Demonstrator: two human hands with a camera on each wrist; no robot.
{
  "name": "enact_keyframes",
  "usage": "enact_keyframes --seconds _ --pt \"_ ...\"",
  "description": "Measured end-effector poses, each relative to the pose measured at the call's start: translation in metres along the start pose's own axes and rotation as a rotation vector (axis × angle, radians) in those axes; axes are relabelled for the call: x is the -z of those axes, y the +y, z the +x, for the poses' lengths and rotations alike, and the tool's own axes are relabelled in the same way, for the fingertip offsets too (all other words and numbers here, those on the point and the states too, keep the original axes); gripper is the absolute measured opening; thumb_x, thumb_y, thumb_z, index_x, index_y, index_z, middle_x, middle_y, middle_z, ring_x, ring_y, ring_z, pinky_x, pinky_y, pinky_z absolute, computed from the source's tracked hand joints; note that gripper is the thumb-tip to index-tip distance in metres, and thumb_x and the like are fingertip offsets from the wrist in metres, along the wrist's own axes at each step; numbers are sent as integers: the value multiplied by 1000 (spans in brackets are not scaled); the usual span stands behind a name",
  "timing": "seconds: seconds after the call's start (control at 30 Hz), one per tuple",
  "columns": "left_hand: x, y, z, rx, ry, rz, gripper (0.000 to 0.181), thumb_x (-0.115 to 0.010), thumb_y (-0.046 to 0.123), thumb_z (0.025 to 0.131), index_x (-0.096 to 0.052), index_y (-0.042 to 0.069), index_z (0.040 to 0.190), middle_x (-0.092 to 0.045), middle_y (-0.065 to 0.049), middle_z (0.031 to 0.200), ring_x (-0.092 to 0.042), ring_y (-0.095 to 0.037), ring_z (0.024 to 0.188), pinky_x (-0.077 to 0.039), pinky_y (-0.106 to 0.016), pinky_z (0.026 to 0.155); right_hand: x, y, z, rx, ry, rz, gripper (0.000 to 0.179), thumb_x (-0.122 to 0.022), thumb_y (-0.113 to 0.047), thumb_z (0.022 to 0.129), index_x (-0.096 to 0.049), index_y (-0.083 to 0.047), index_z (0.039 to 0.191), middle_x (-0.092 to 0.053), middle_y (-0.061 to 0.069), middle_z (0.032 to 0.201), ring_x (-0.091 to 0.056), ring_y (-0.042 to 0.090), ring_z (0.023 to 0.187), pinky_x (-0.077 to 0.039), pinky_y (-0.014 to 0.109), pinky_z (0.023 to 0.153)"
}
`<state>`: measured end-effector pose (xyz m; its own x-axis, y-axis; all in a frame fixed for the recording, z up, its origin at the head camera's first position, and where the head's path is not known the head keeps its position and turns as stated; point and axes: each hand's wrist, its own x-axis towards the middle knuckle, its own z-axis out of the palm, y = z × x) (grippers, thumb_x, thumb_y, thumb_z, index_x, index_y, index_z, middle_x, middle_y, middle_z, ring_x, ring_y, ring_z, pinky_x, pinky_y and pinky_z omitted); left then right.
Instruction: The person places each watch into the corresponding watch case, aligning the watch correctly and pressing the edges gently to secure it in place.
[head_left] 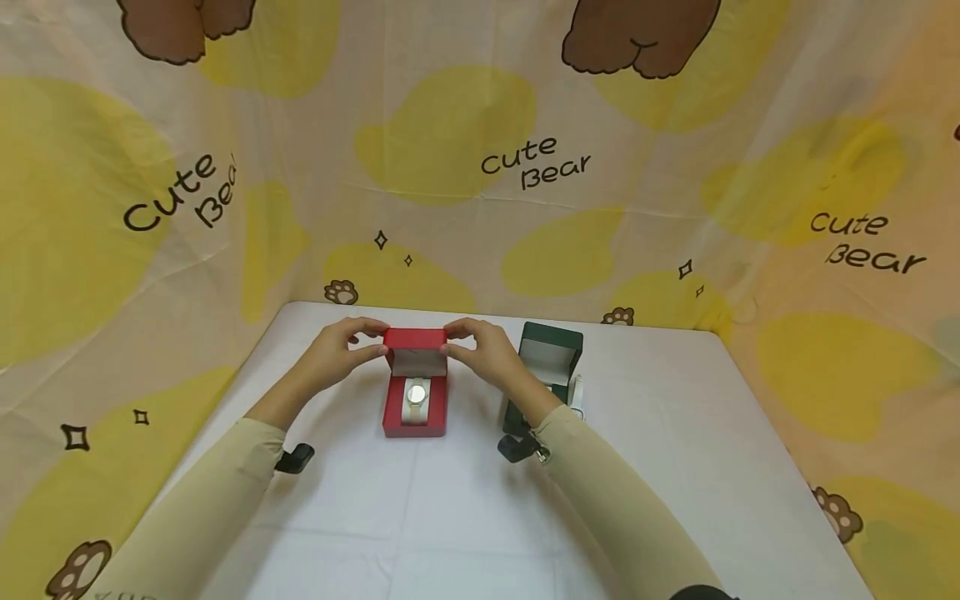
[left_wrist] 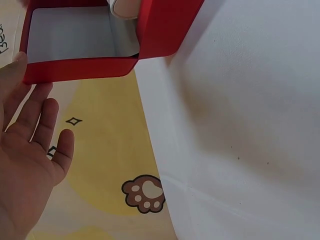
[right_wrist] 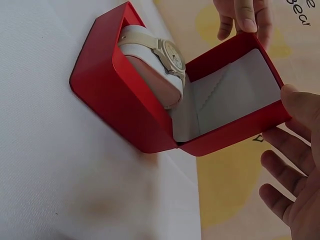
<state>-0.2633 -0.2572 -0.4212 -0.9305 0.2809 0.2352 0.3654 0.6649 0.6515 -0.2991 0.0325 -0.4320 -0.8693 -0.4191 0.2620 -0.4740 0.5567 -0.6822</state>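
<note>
Two hands are set to one red box (head_left: 415, 430), which is stood open on the white tabletop (head_left: 360, 517), near the far edge and closer to the far left corner than to the far right one. Its lid (head_left: 415, 338) is raised, with the pale lining turned toward the person. One side of the lid is pinched between thumb and forefinger of the left hand (head_left: 339, 354); the opposite side is pinched in the same way by the right hand (head_left: 489, 354). In the wrist views the thumbs are placed at the rim, and the remaining fingers are held loosely away from it. In the base, a watch (head_left: 417, 394) is seated, its cream strap wrapped around a white cushion (right_wrist: 155, 85) and its light dial faced upward.

Toward the far right corner, well apart from the red box, a dark green box (head_left: 551, 335) is also stood open, its base partly covered by the right forearm. Just beside its right side a white strap-like item (head_left: 577, 392) is seen, too hidden to be told clearly. Beige sleeves (head_left: 202, 500) are worn, and beyond the far edge a yellow-patched cloth (head_left: 450, 133) is hung, printed with "Cute Bear".
</note>
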Motion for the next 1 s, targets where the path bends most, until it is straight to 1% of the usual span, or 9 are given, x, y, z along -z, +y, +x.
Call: enact_keyframes --seconds 0.1,0.23,0.3,0.47,0.6,0.7,0.83,1.0 --pt "0 1 -4 31 -6 7 41 -68 46 86 -62 26 122 -63 4 121 -53 -24 110 -42 -51 93 1 -2 -2 -1 1 0 38 -71 -45 84 -65 -27 118 -68 -10 111 -57 12 114 -45 40 96" --pt "0 2 -8 59 -4 11 44 -67 50 85 -62 26 122 -62 4 123 -52 -27 109 -43 -52 91 1 -3 -4 4 4 -2 38 -72 -44 83 -66 -27 117 -68 -11 110 -58 11 113 -45 39 96" --pt "-1 1 -10 56 -2 8 45 -67 50 86 -62 25 123 -62 2 123 -52 -29 110 -42 -54 92 0 -4 -6 3 0 -2 38 -72 -44 83 -66 -27 117 -68 -11 111 -58 11 113 -45 39 97" --pt "-2 2 -14 47 10 -4 45 -67 48 86 -62 24 123 -62 -1 123 -52 -34 113 -42 -55 93 0 -5 -9 -15 -16 5 39 -71 -46 83 -65 -28 118 -66 -12 112 -57 10 113 -44 38 98" --pt "-3 2 -17 39 15 -10 45 -67 49 86 -61 24 124 -62 -3 123 -52 -34 112 -42 -54 92 -1 -5 -12 -25 -10 8 39 -72 -46 83 -65 -29 117 -66 -13 112 -57 10 112 -45 38 96" --pt "-4 3 -19 43 20 -18 45 -68 49 85 -61 26 123 -62 0 123 -52 -31 111 -42 -54 93 -2 -4 -13 -29 -5 10 39 -73 -46 82 -65 -30 117 -66 -13 111 -57 10 112 -45 39 96" --pt "-5 3 -19 54 22 -23 46 -68 49 85 -61 26 124 -62 2 124 -52 -28 111 -42 -55 94 -3 -5 -16 -56 -19 32 40 -71 -47 83 -64 -31 119 -65 -16 114 -55 9 114 -46 37 96" --pt "-5 1 -20 55 28 -24 46 -69 49 84 -62 26 123 -62 4 123 -52 -28 112 -42 -53 94 -3 -7 -18 -80 -26 44 41 -71 -48 83 -64 -31 119 -64 -17 115 -53 9 116 -46 37 96"
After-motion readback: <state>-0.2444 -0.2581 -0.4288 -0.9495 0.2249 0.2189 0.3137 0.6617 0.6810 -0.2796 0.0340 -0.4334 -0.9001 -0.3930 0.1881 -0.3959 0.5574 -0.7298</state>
